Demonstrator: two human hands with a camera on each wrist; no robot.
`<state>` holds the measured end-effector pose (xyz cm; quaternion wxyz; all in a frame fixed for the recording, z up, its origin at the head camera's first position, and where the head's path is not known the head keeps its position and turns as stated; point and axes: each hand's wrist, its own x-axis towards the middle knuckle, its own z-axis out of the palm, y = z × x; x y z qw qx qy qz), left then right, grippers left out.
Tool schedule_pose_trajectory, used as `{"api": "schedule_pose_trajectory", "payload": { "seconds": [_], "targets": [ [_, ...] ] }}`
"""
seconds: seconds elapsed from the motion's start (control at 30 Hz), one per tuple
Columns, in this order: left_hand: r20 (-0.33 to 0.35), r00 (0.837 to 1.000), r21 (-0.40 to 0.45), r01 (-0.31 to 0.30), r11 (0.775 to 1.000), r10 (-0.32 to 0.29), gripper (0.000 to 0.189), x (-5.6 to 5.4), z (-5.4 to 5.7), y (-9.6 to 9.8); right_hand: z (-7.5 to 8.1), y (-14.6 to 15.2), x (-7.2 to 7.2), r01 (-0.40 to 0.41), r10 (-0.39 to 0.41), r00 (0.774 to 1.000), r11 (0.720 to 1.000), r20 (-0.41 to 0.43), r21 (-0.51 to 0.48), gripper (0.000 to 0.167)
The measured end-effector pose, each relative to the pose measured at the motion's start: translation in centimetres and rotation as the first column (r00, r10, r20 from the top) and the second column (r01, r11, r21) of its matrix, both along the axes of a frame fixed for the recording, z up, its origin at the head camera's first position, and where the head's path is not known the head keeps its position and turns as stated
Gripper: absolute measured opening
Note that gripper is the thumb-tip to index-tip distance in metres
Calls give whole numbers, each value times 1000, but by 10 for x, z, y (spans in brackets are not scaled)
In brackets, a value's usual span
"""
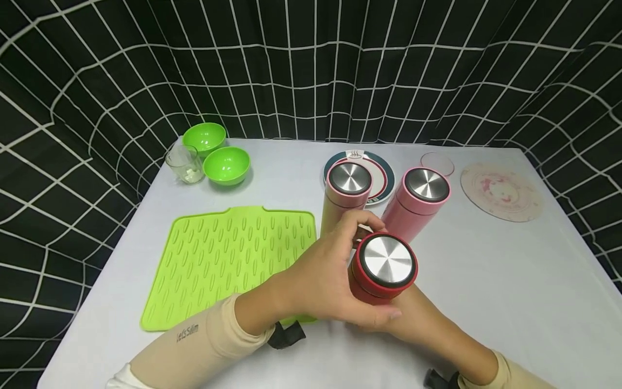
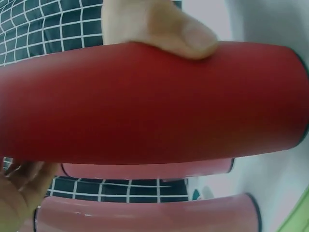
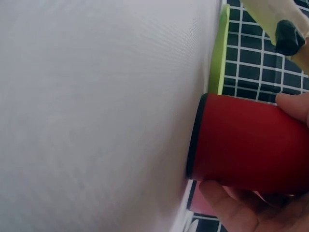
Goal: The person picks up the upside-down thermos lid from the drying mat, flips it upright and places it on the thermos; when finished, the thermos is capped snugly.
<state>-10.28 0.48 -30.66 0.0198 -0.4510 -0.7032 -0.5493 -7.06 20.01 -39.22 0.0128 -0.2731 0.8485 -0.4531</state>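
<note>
- We see the left hand (image 1: 320,275) and right hand (image 1: 413,319), fingers of both curled round the red flask (image 1: 384,267), upright, base on the white bench (image 1: 510,281).
- Green mat (image 1: 228,259) at 9 o'clock of it.
- Two pink flasks (image 1: 347,189) at 12 o'clock, plate (image 1: 384,173) behind.
- Green bowls (image 1: 225,165) at 10 o'clock, far.

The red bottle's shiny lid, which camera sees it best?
The head view: the red bottle shows its whole steel lid there, held between both hands. The left wrist view shows only its red side, the right wrist view only its base end on the table.
</note>
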Motion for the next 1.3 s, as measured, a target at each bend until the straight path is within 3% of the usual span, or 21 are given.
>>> {"api": "schedule_pose_trajectory", "payload": {
  "seconds": [0.2, 0.33, 0.43, 0.5, 0.67, 0.77, 0.87, 1.03, 1.1, 1.3],
  "targets": [
    [-1, 1000, 9, 13, 1000, -13, 80, -1, 1, -3, 0, -1, -3, -45, 46, 999, 997, 25, -55, 51],
    [11, 1000, 25, -29, 999, 29, 80, 0, 0, -2, -2, -3, -3, -42, 45, 998, 997, 36, -62, 51],
    [34, 999, 60, -3, 998, 1, 73, -1, -1, -2, -2, -5, -4, -78, 84, 995, 993, 61, -93, 47],
    [22, 1000, 70, 16, 997, -18, 80, -1, -1, -2, -2, -5, -4, -74, 78, 996, 993, 38, -91, 49],
    [2, 998, 14, -70, 997, 70, 82, 1, 1, -2, 0, -4, -1, -29, 34, 997, 997, 69, -69, 52],
    [-3, 998, -22, -66, 998, 66, 68, 0, 3, -4, 1, -4, -3, -37, 41, 996, 998, 82, -54, 49],
    [-3, 999, -54, -38, 998, 38, 74, 0, 4, -5, 2, -2, -4, -47, 48, 999, 998, 25, -28, 51],
    [22, 997, -39, -78, 996, 79, 77, 2, 2, -2, 3, -1, -3, -32, 35, 995, 999, 96, -25, 55],
    [42, 998, -16, -51, 999, 51, 71, 0, 2, -2, 3, -2, -2, -18, 23, 988, 999, 152, -37, 56],
    [113, 992, -26, 51, 998, -48, 70, -3, 5, -6, 3, -3, -5, -50, 57, 986, 998, 159, -49, 51]
  ]
}}
